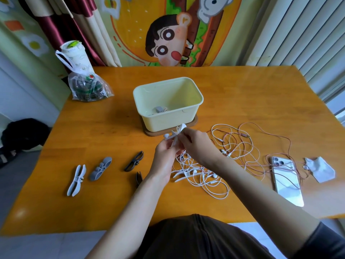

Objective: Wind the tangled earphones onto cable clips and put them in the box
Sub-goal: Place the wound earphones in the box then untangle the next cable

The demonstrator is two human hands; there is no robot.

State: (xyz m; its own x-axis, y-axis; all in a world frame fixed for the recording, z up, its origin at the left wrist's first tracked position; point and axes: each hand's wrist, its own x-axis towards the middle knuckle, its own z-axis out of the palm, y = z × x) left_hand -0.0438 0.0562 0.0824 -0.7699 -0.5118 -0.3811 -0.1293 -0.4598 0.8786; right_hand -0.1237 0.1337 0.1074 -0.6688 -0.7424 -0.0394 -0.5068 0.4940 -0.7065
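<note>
Your left hand (165,153) and right hand (196,144) both pinch a white cable clip (177,134), just in front of the box (164,122); looks like the winding step; next: pull cord free of the tangled earphones (205,176) under your wrists, wrap taut; box holds one grey bundle (159,109).

A dark brown plastic cable clip (139,178) lies mostly hidden behind the left forearm (143,195); the left hand (165,153) and right hand (197,144) cover much of a white plastic cable clip (181,128)
</note>
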